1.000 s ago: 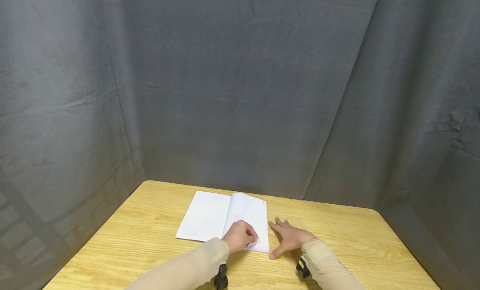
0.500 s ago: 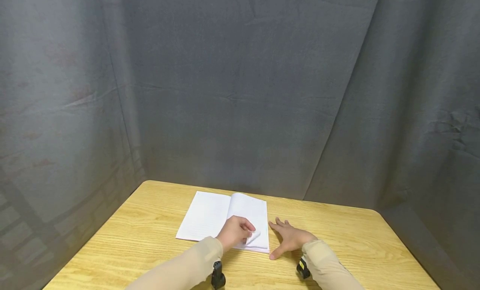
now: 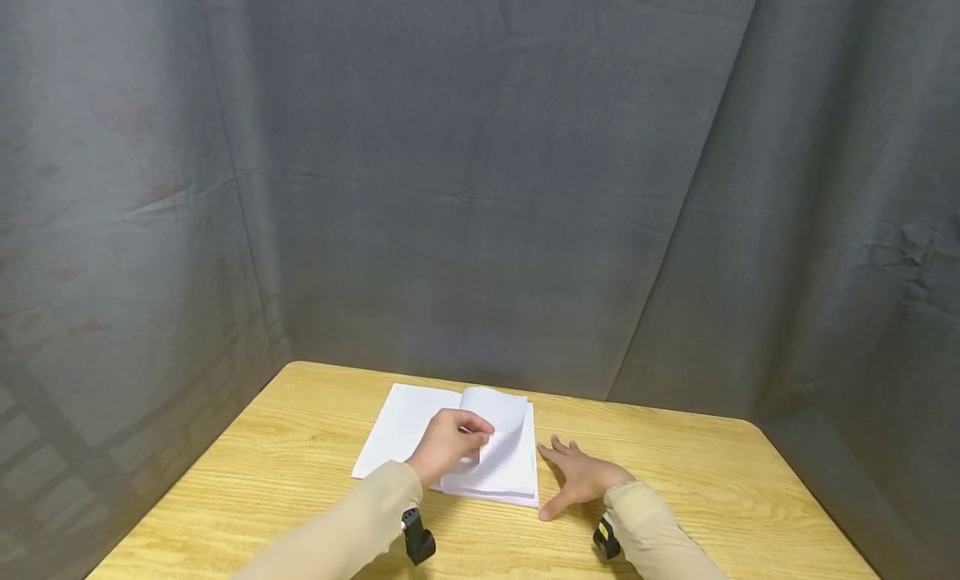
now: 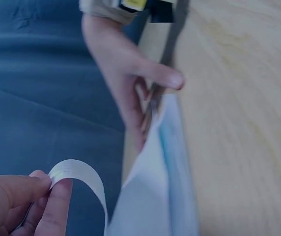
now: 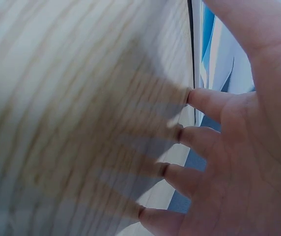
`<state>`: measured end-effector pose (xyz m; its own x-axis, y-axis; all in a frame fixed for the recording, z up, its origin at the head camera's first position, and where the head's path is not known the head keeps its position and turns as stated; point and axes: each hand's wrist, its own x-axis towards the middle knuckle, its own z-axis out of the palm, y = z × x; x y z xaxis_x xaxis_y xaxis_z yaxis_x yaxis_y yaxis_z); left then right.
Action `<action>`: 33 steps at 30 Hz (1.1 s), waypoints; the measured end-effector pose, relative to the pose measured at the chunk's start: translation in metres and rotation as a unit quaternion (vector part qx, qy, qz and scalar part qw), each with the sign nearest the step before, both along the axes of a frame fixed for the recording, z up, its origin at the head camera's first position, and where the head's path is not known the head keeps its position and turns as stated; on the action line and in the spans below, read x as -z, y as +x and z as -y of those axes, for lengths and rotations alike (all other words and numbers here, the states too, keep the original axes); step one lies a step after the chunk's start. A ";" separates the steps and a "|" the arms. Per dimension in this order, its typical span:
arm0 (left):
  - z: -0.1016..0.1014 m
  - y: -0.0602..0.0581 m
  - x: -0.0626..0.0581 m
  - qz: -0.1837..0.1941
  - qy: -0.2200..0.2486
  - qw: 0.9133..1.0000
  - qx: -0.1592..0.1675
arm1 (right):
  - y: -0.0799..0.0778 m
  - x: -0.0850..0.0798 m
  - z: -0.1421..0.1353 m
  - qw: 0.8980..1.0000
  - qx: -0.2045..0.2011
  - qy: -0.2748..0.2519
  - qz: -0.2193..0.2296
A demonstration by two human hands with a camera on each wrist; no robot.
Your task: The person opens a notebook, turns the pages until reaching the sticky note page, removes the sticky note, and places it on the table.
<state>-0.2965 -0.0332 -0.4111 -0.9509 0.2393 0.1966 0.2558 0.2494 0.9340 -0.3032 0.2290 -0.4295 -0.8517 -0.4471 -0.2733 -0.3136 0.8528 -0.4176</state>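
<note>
While the left hand (image 3: 450, 441) pinches a loose page (image 3: 498, 407) between thumb and fingers, the right hand (image 3: 581, 473) rests on the table (image 3: 675, 463) with its fingers spread apart. Head view: the notebook (image 3: 401, 422) lies open towards the table's far side, its spine running away from the person. The right hand sits just beside its right edge, probably to steady that side; the left hand has the page by its free part, presumably so that it can bend over without tearing. Both halves of the notebook are white with faint ruling, and the raised page curls over the right half

Left wrist view: the page arches smoothly from the fingertips, bent rather than folded, and looks thin and pliant. A blurred blue strip (image 4: 165, 145) runs along the notebook's side; whether the right thumb touches the near corner cannot be told

Right wrist view: the four fingertips stand separately on the table, the index nearest the notebook's edge, an arrangement that would serve as a light stop; actual contact with that edge is uncertain
</note>
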 end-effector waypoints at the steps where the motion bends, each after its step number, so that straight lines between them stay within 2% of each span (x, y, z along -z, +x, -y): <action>1: 0.003 0.000 -0.003 0.000 0.006 1.000 -0.004 | 0.000 0.000 0.000 1.000 -0.002 0.000 -0.001; 8: 0.029 -0.002 -0.019 0.012 0.056 0.998 -0.035 | 0.001 -0.002 0.000 1.000 -0.006 -0.002 0.002; 14: 0.052 0.002 -0.023 -0.002 0.060 0.995 -0.079 | 0.000 -0.002 -0.001 1.000 0.001 -0.001 0.012; 24: 0.089 0.012 -0.009 0.013 0.049 0.994 -0.098 | -0.001 -0.002 0.000 1.000 0.000 0.001 0.014; 33: 0.111 0.019 0.001 0.043 0.044 0.990 -0.127 | -0.001 -0.002 0.001 1.000 0.001 0.000 0.015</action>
<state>-0.2770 -0.1443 -0.4122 -0.9922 -0.0245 0.1219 0.1140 0.2117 0.9707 -0.3042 0.2283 -0.4275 -0.8445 -0.4448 -0.2982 -0.2986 0.8534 -0.4272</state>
